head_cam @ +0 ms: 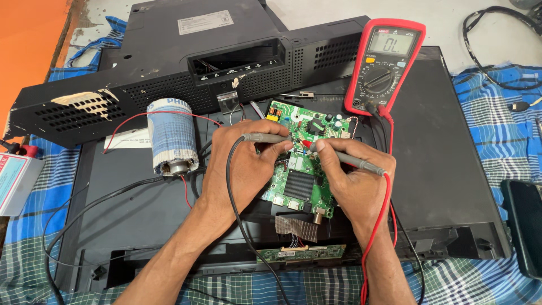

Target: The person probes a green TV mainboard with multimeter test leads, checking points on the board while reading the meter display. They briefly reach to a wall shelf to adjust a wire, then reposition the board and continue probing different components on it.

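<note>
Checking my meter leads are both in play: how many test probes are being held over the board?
2. The black probe is in the left hand; the red probe is in the right hand, tips meeting over the green circuit board.

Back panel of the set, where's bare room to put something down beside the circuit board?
Free: the dark panel right of the right hand, below the red multimeter; also the patch under the wrapped cylinder, crossed by thin wires. Crowded: the green circuit board, where both hands hold probes, left hand included.
</note>
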